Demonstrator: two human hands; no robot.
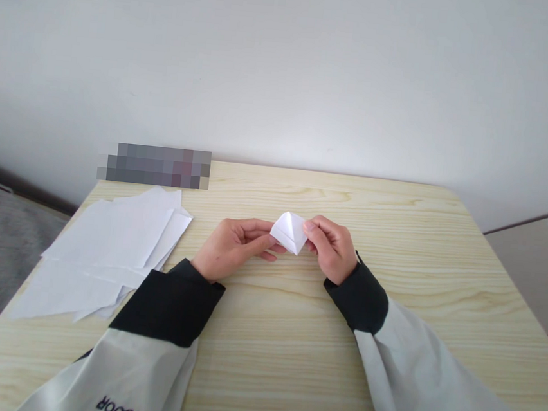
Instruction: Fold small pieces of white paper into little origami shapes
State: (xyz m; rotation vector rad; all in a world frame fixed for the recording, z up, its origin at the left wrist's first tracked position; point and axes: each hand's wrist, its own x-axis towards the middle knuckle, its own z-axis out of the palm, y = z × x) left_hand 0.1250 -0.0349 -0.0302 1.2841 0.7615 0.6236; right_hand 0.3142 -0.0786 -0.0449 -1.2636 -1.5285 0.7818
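Note:
A small piece of folded white paper (pixel 289 232), roughly diamond-shaped with visible creases, is held between my two hands over the middle of the table. My left hand (pixel 237 246) grips its left corner, thumb in front and fingers behind. On the other side, my right hand (pixel 331 244) pinches the right edge between thumb and curled fingers. The back of the folded paper is hidden from me, as are some fingertips.
Loose sheets of white paper (pixel 107 231) lie overlapping on the left of the wooden table (pixel 288 355). A blurred-out dark object (pixel 156 166) sits at the back left corner. Behind the table stands a white wall (pixel 287 71).

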